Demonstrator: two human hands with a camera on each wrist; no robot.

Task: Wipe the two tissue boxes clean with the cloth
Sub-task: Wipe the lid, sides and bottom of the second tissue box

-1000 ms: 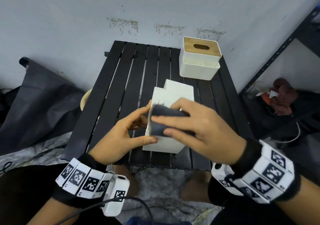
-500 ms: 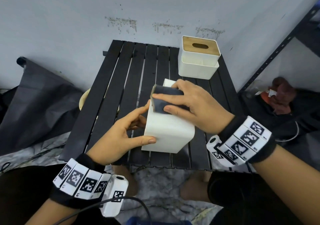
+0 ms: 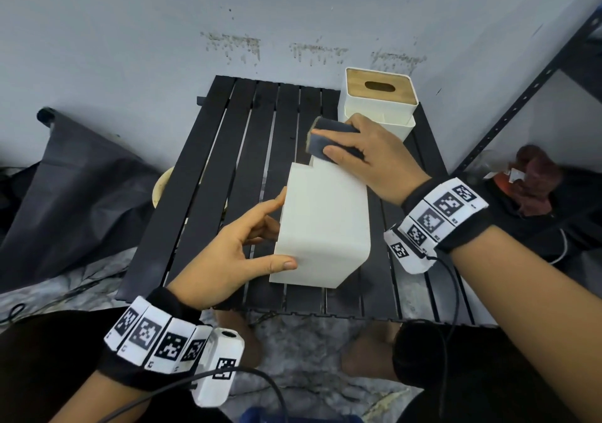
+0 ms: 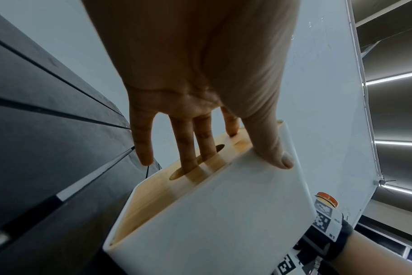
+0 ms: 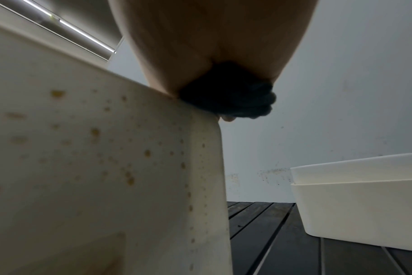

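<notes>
The left hand (image 3: 228, 256) holds the near tissue box (image 3: 322, 227) on its side on the tabletop (image 3: 208, 174) while the right hand (image 3: 368, 158) squeezes the cloth (image 3: 329, 140) at its far edge, so a hard push could tip it into the other tissue box (image 3: 378, 103).

Left hand (image 4: 200, 83) grips white tissue box (image 4: 212, 223): thumb on side, fingers on wooden lid (image 4: 167, 188).

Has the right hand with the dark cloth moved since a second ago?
Yes. The right hand has slid the dark grey cloth along the tipped white tissue box, away from the person, towards the upright wooden-lidded tissue box.
</notes>
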